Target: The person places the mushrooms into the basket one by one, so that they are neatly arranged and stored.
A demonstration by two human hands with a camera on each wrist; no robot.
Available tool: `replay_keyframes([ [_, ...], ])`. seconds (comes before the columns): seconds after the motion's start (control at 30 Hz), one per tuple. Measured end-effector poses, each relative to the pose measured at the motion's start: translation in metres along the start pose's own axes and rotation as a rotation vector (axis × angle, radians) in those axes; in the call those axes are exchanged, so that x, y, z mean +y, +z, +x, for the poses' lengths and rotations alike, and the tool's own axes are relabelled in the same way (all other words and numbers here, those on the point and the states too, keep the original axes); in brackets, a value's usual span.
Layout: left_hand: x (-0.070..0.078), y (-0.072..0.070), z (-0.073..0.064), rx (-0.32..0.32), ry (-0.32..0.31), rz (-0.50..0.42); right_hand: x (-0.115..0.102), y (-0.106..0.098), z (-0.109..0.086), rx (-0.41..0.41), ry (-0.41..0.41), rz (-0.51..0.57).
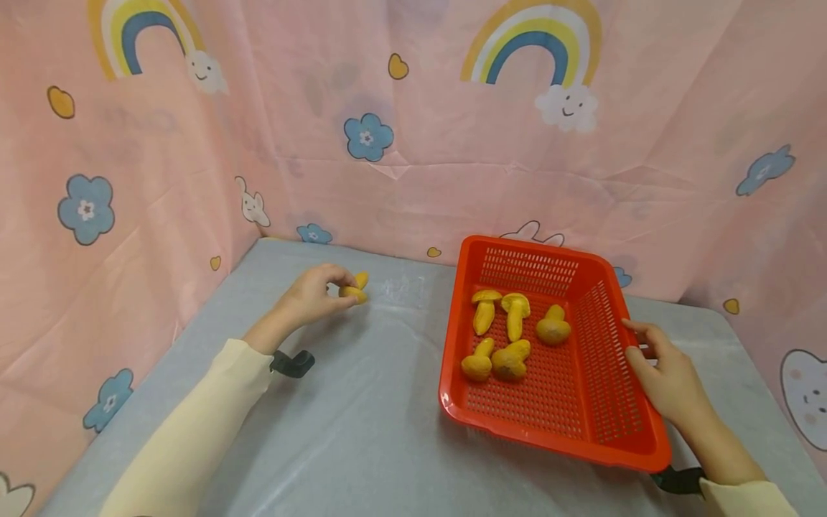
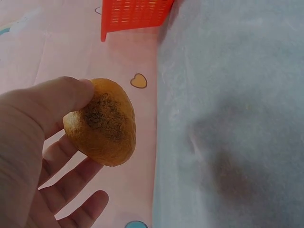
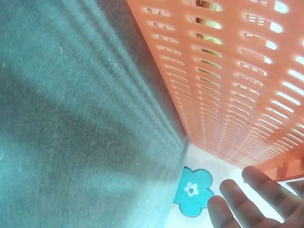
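My left hand (image 1: 316,293) pinches a yellow mushroom (image 1: 353,292) between thumb and fingers, above the left part of the table. Up close in the left wrist view, the brown-stained cap of this mushroom (image 2: 107,121) faces the camera. A red plastic basket (image 1: 517,424) with slotted walls stands to the right, its near side seemingly raised off the table. My right hand (image 1: 672,377) holds the basket's right rim. In the right wrist view, fingers (image 3: 247,204) show beside the basket's outer wall (image 3: 213,95); the thumb is hidden there. Several yellow mushrooms (image 1: 515,316) lie inside on the basket's floor.
A grey-blue cover (image 1: 362,431) lies over the table. Pink printed cloth (image 1: 426,194) hangs along its back and both sides, close behind the basket. A clear, crinkled patch (image 1: 403,291) lies between the left hand and the basket.
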State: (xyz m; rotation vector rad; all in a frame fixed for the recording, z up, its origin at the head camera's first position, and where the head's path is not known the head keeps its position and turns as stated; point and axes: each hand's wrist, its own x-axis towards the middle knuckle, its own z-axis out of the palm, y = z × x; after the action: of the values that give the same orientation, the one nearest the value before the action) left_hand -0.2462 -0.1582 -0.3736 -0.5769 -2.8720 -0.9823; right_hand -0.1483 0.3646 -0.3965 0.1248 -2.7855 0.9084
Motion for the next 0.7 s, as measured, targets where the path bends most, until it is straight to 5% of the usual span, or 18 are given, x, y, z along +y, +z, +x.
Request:
replay_keyframes([
  [0.7, 0.041, 0.011, 0.016, 0.036, 0.099, -0.027, -0.001, -0.001, 0.001, -0.004, -0.003, -0.002],
])
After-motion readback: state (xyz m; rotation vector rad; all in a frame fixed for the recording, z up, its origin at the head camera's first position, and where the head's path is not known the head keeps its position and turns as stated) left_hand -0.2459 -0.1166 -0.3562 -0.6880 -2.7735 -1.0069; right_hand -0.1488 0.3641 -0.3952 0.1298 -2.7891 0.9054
